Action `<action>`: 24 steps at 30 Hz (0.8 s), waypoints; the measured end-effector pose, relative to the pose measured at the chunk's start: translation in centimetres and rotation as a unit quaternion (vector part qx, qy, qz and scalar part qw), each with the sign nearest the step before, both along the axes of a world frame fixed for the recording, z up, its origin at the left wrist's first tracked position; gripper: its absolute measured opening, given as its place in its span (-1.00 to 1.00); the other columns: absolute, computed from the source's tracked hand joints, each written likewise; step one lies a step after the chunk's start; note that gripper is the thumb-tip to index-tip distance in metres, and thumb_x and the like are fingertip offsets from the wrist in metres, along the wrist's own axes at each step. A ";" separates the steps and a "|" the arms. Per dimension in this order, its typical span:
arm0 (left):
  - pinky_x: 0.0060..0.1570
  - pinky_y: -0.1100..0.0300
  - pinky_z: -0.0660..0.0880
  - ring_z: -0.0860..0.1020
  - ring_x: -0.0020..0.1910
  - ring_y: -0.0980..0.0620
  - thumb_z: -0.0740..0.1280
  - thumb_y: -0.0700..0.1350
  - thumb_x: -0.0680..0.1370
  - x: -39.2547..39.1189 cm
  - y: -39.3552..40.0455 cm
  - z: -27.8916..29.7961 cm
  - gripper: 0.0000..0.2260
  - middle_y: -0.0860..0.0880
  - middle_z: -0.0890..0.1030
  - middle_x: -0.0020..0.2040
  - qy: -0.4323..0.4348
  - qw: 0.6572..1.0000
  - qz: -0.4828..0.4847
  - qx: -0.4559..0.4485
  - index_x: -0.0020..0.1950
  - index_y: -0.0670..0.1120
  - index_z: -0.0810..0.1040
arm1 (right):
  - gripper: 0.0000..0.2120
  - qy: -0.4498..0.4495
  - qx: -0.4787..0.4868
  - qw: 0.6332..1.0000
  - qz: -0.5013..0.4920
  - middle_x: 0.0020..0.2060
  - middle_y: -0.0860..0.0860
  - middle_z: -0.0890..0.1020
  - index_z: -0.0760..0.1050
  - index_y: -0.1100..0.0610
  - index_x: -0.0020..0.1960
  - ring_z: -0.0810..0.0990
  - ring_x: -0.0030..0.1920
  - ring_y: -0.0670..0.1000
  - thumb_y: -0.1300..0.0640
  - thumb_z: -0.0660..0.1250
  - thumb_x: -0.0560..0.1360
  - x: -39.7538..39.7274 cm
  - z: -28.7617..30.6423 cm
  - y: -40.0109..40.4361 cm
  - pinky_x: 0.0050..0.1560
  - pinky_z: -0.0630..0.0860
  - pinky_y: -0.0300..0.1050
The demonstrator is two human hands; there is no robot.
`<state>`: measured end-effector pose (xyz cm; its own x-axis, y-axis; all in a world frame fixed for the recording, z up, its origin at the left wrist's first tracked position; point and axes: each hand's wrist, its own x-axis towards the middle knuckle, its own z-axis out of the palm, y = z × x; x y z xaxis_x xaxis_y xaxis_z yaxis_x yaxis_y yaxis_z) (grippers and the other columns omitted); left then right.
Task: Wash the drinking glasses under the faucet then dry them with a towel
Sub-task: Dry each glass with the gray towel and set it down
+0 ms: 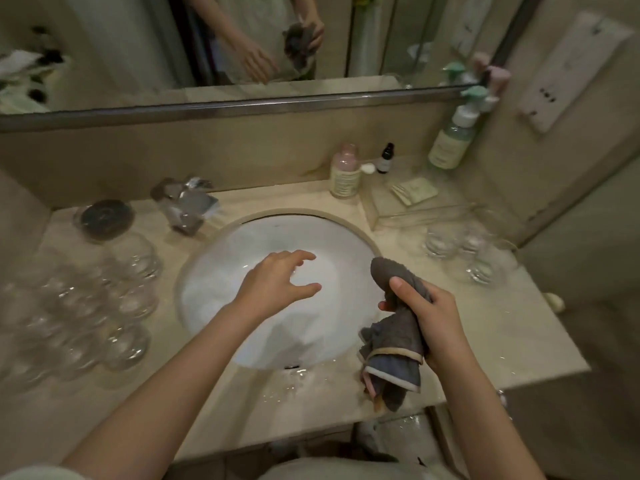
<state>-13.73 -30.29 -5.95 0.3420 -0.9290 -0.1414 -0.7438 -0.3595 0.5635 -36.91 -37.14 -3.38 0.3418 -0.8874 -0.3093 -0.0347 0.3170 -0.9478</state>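
A soft grey towel (394, 327) with pale trim, bunched and drooping, is gripped in the right hand (427, 318) at the lower right of the frame. The left hand (277, 282) hovers over the smooth white oval sink (214, 292) at centre, fingers spread and holding nothing. Clear round glasses (86, 303) crowd the pale marble desk (263, 407) at left; a few more glasses (464, 251) stand at right. A shiny chrome faucet (188, 206) sits behind the sink. Bottles (344, 174) line the upper right, below the mirror (138, 46).
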 end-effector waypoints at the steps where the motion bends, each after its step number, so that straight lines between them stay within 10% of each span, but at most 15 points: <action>1: 0.04 0.13 0.42 0.48 0.13 0.08 0.43 0.15 0.46 -1.1 -1.6 0.0 -0.55 0.11 0.56 0.17 0.004 1.000 -0.012 0.003 0.33 0.16 0.46 | -0.85 0.002 0.000 1.000 -0.011 -0.36 0.09 0.62 0.62 0.24 -0.14 0.61 -0.25 0.10 0.14 0.43 0.44 -1.2 0.0 -0.9 -0.33 0.58 -0.05; 18: 0.22 -0.01 0.44 0.41 0.34 -0.10 0.42 0.11 0.49 -13.4 -21.2 -2.5 -0.49 -0.09 0.44 0.37 -0.028 0.991 -0.122 0.053 0.42 0.17 0.39 | -0.84 0.005 0.018 0.993 -0.114 -0.40 0.06 0.60 0.59 0.21 -0.24 0.59 -0.24 0.10 0.16 0.43 0.47 -14.1 -1.6 -10.9 -0.21 0.53 -0.04; 24: 0.17 0.04 0.43 0.44 0.28 -0.13 0.43 -0.01 0.50 -15.1 -24.1 -4.9 -0.86 -0.13 0.47 0.29 0.013 0.994 -0.098 0.041 0.02 0.11 0.54 | -0.78 0.021 0.010 0.994 -0.103 -0.32 0.12 0.62 0.58 0.35 -0.08 0.63 -0.23 0.05 0.16 0.42 0.48 -15.7 -1.6 -11.8 -0.23 0.57 -0.07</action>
<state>-28.81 -54.36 -10.82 0.1510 -0.9625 -0.2253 -0.7901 -0.2544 0.5576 -52.62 -48.90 -5.01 0.1395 -0.9312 -0.3368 -0.0060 0.3393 -0.9406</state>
